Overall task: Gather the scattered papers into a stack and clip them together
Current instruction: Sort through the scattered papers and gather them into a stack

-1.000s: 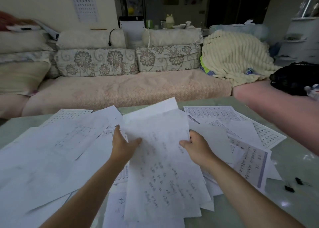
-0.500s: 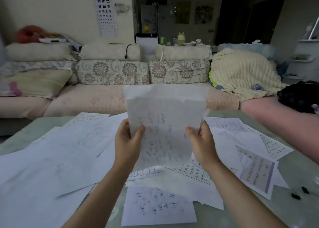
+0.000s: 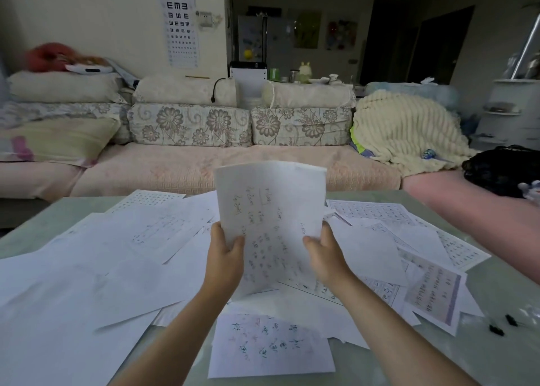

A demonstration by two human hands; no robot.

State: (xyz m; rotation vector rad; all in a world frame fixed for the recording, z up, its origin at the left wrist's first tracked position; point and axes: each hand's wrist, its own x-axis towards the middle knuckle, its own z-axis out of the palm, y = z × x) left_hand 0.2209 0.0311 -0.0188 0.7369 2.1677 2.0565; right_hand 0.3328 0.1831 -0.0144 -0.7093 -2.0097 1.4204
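A second ago it lay flat on the heap; now the thin bundle of white handwritten paper sheets (image 3: 271,210) stands upright, lifted off the litter. The left hand (image 3: 225,254) pinches its left edge, thumb across the front and fingers curled behind, and the right hand (image 3: 324,254) does the same on the right edge, so both are closed on the bundle low on its sides. Held on end like this, the lower edge points down at the table, which I judge is for tapping the sheets square (how many sheets there are I cannot tell). Both forearms reach forward side by side, wrists cocked up, palms turned toward each other. Beneath and around them the loose white printed and written papers (image 3: 117,268) lie overlapping across the pale green glossy table (image 3: 511,356), on both sides and under the wrists. Two small black binder clips (image 3: 496,329) lie on the bare table at the right, well apart from the hands and untouched. Most of the gathering is yet to do, by my reckoning
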